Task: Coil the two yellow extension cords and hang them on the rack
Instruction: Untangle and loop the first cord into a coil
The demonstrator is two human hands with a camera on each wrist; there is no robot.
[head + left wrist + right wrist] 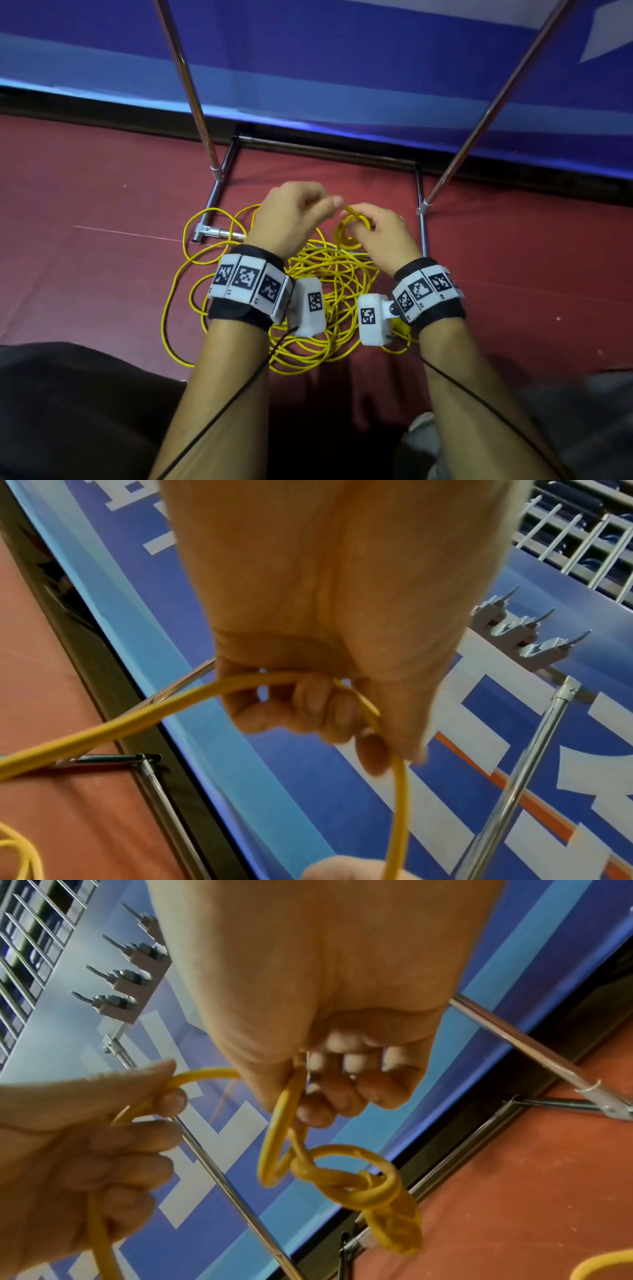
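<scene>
**Two hands work a small coil of yellow cord above a tangle on a red floor**

The head camera looks down at a dull red floor (pixel 85 205). At twelve o'clock a blue banner (pixel 342 68) with white shapes runs across the whole top of the view, with a dark strip along its foot. A chrome rack (pixel 205 137) stands in front of it: two shiny poles slant up toward eleven and one o'clock, and a rectangular base frame lies flat on the floor between them. In the wrist views grey hooks (pixel 524 637) stick out from a bar high on the rack.

A loose heap of yellow extension cord (pixel 325 274) sprawls on the floor at the centre, partly inside the base frame, its loops spreading toward seven and eight o'clock and overlapping. How the two cords divide cannot be told.

Both forearms reach in from six o'clock, each wearing a black wrist band with black-and-white square markers and a white camera block. The left hand (pixel 291 212) is held above the heap just left of centre, fingers curled round a single strand of cord that bends through the fist. The right hand (pixel 383 233) is close beside it at one o'clock, thumb and fingers pinching a small coil (pixel 352 229) of a few tight rings. In the right wrist view a knotted twist of cord and a yellow plug (pixel 394 1229) hang below the fingers (pixel 329 1093). A short span of cord joins the two hands.
</scene>
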